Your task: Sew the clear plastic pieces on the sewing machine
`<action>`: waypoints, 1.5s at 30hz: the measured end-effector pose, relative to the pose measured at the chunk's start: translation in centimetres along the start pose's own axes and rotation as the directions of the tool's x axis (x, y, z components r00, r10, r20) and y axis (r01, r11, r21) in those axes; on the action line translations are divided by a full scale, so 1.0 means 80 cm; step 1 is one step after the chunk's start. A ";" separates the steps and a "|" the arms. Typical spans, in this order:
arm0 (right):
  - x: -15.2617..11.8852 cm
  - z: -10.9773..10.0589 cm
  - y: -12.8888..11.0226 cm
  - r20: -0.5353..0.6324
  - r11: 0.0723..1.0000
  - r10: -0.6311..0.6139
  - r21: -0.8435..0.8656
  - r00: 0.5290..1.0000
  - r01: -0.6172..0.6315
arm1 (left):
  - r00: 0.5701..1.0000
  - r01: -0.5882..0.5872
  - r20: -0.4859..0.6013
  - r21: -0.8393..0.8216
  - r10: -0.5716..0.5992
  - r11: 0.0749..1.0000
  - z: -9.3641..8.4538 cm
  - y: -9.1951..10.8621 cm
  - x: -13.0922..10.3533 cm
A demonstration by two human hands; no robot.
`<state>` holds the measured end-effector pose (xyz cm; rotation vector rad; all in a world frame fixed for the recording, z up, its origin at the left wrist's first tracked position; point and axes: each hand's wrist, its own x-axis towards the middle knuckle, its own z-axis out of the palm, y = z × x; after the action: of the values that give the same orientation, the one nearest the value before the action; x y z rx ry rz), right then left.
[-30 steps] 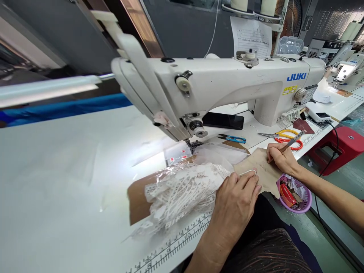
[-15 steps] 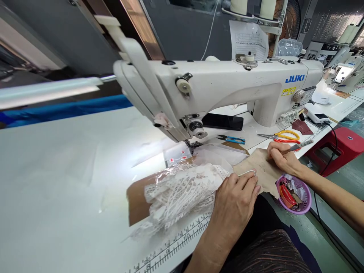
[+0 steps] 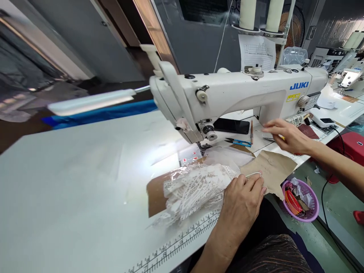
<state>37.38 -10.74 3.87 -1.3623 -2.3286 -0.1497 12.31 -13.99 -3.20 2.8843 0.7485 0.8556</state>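
Observation:
My left hand (image 3: 244,193) presses down on a torn piece of brown paper (image 3: 270,168) with pen marks on it. A thin white cord (image 3: 253,174) curves out between its closed fingers. Left of that hand lies a bunched strip of white lace (image 3: 199,185) on brown card, partly under clear plastic. My right hand (image 3: 288,136) is raised over the table beyond the paper, fingers stretched out and slightly blurred, with nothing in them. A slim brown pencil (image 3: 251,132) lies beside the black phone (image 3: 231,126), left of the right hand.
A white sewing machine (image 3: 241,91) stands behind the lace, its needle near sheer fabric (image 3: 224,156). Blue thread snips (image 3: 239,142) lie by the phone. A printed ruler (image 3: 182,242) runs along the front edge. A purple basket (image 3: 314,212) with scraps sits below, near a red stool (image 3: 348,149).
My right hand has left the paper, moved up and away, and let go of the pencil, which now lies beside the phone. My left hand stays on the paper. The camera view has shifted.

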 end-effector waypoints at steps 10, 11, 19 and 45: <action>-0.123 0.040 -0.088 0.134 0.999 -0.044 0.018 0.990 0.042 | 0.961 -0.136 -0.252 -0.069 0.115 0.988 -0.013 0.008 -0.012; -0.124 0.037 -0.086 0.106 0.998 -0.062 0.033 0.992 0.059 | 0.943 -0.166 -0.313 -0.138 0.116 0.976 -0.019 0.010 -0.018; -0.054 0.015 -0.090 -0.299 0.995 -0.044 0.069 0.953 0.067 | 0.733 0.299 -0.616 -0.087 -0.288 0.950 -0.110 -0.001 -0.088; 0.028 0.126 -0.229 0.044 0.532 0.370 0.809 0.928 -0.251 | 0.517 0.613 0.045 -0.717 -0.855 0.333 -0.068 -0.038 -0.052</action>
<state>17.68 -15.16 -2.01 -1.1663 -1.6035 0.8241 5.08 -13.72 -1.24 1.4394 1.3183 1.1401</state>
